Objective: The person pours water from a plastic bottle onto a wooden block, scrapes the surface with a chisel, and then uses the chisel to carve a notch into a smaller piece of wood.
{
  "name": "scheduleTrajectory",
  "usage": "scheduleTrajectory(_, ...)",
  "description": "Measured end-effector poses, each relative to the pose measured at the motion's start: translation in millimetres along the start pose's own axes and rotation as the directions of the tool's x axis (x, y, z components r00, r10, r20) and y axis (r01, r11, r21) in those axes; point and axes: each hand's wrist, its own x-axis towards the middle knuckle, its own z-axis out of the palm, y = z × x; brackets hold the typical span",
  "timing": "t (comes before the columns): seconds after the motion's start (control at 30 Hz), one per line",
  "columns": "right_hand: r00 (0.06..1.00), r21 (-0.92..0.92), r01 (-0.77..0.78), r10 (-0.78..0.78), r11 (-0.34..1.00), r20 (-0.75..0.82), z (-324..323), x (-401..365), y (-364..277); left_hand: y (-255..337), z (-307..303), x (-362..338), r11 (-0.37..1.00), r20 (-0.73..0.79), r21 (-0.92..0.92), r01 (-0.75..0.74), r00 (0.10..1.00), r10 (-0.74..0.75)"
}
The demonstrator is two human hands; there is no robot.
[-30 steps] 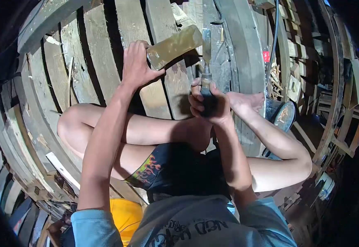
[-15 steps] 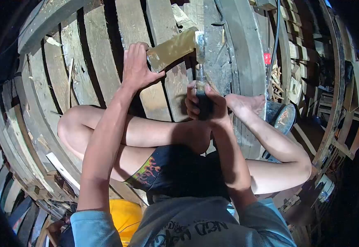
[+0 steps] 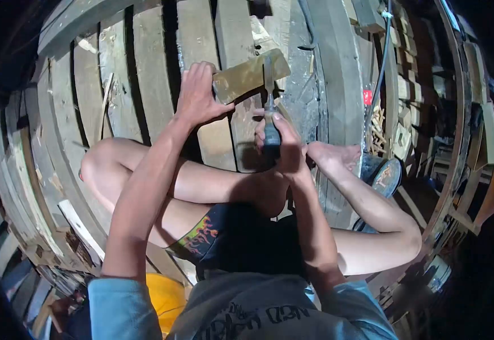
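Observation:
A flat, brownish-yellow slab (image 3: pixel 241 78) lies at a slant over the wooden planks at the upper middle. My left hand (image 3: pixel 199 93) grips its left end, with the thumb at the lower edge. In my right hand (image 3: pixel 281 139) is a tool (image 3: pixel 271 127) with a dark handle and a narrow metal blade. The fingers wrap round the handle, and the blade points up across the right part of the slab. Whether the blade touches the slab I cannot tell.
Spaced wooden planks (image 3: pixel 156 62) form the floor. A grey beam (image 3: pixel 340 73) runs along the right, with a cable (image 3: pixel 384 56) beyond it. My bare foot (image 3: pixel 334 154) rests beside a round container (image 3: pixel 387 177). A yellow object (image 3: pixel 165 297) is at lower left.
The blade has moved left from the slab's right end to lie across it, and now shows its narrow side. My right hand has turned slightly. The whole view has shifted a little.

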Motion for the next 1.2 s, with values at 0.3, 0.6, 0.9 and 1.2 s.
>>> scheduleTrajectory(0.3,0.919,-0.819,0.053,-0.349,0.572,-0.184,12.2,11.2,3.1,-2.5,-3.9,-4.8,0.996,-0.039,-0.069,-0.061,0.998,0.059)
scheduleTrajectory(0.6,0.871,-0.968,0.172,-0.486,0.180,0.064,1.0,38.1,12.4,-35.6,-23.2,51.3,0.972,0.479,0.089,-0.216,0.865,0.148)
scheduleTrajectory(0.9,0.922,-0.892,0.133,-0.384,0.433,-0.049,-6.4,23.3,5.2,4.4,-22.1,21.7,0.973,0.302,0.091,-0.210,0.937,0.174)
scheduleTrajectory(1.2,0.873,-0.946,-0.151,-0.410,0.287,-0.264,25.0,-8.3,37.7,-0.6,-3.8,11.5,0.970,0.020,-0.186,-0.159,0.986,0.165)
